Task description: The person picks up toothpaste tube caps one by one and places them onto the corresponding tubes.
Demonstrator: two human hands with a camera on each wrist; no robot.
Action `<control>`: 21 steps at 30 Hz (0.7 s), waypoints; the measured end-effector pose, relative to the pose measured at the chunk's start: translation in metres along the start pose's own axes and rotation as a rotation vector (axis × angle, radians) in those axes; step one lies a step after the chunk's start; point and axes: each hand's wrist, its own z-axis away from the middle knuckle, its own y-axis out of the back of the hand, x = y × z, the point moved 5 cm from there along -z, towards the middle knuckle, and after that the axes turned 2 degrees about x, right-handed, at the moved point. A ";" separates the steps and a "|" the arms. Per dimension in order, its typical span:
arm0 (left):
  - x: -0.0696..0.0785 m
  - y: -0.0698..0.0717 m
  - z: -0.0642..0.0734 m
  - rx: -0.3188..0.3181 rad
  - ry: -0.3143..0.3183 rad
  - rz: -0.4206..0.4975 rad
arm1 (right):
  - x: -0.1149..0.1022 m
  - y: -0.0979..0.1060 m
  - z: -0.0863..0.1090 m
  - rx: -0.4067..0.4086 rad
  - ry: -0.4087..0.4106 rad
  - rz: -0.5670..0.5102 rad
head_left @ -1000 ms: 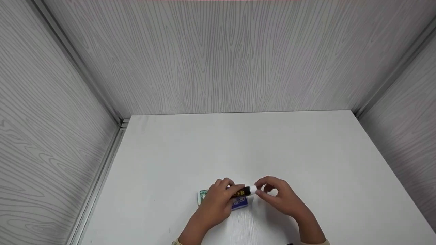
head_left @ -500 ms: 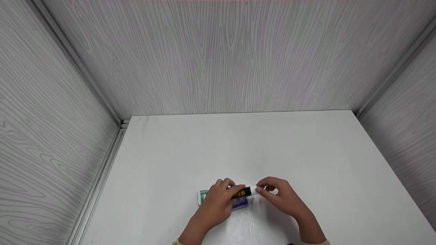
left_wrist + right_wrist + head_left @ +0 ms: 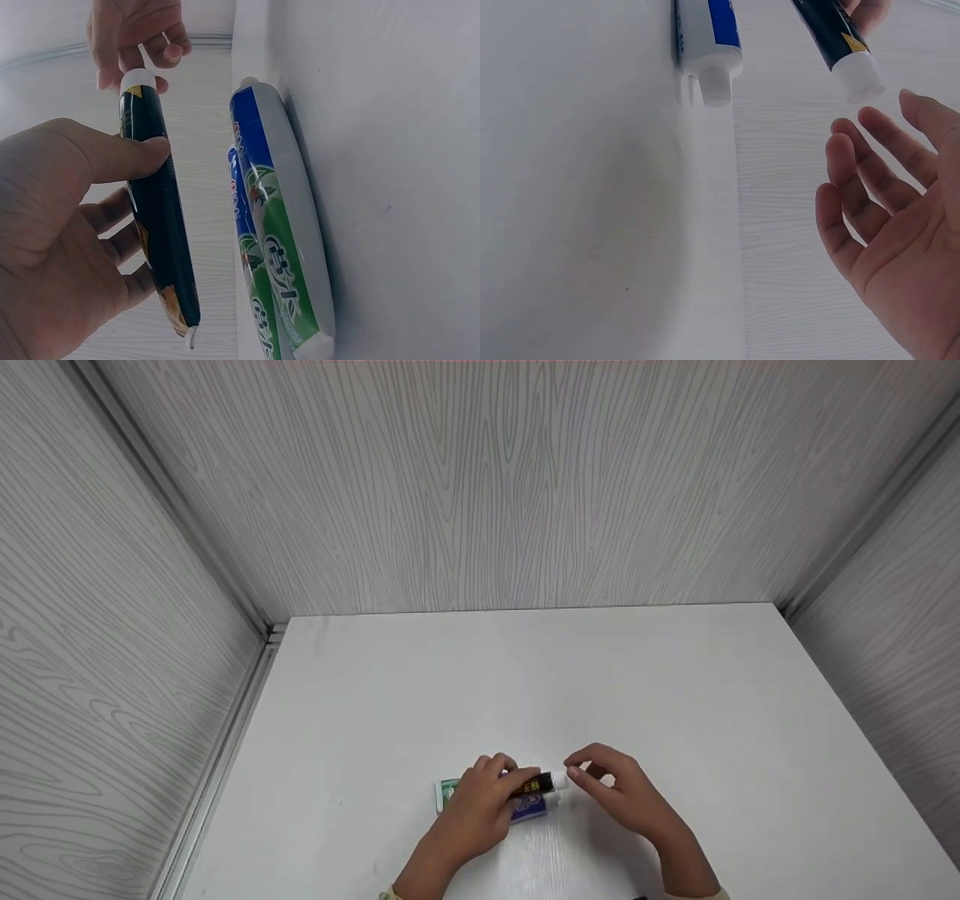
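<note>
My left hand (image 3: 474, 808) grips a black toothpaste tube (image 3: 156, 202) with gold marks. Its thumb (image 3: 139, 159) lies across the tube below the white cap (image 3: 859, 77), which sits on the tube's end. My right hand (image 3: 900, 217) is beside that cap, its fingers loosely bent and holding nothing; a small gap separates the fingertips from the cap in the right wrist view. Under the left hand, two toothpaste tubes in blue, green and white lie side by side on the table: a nearer tube (image 3: 281, 217) and another tube (image 3: 251, 262) partly hidden behind it.
The white table (image 3: 525, 682) runs back to a grey wood-grain panel (image 3: 480, 495). Similar panels stand along the left side (image 3: 112, 660) and the right side (image 3: 892, 607). A small dark object shows at the bottom edge near the right forearm.
My right fingers were at the white cap half a second ago. They have since come slightly off it, up and to the right. The left hand and its tube stay almost still.
</note>
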 end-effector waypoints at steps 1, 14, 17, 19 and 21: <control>0.000 0.000 0.000 0.000 0.000 0.000 | -0.001 0.000 0.000 0.000 0.015 -0.004; 0.000 0.000 0.001 -0.002 -0.003 0.013 | -0.010 0.000 0.004 0.000 0.131 0.007; 0.000 0.000 0.001 -0.008 -0.001 0.018 | -0.009 -0.001 0.004 -0.018 0.126 0.008; 0.000 0.000 0.001 -0.007 -0.005 0.017 | -0.009 -0.001 0.004 -0.025 0.123 0.010; 0.000 0.000 0.001 -0.004 -0.010 0.013 | -0.008 -0.001 0.004 -0.029 0.125 0.008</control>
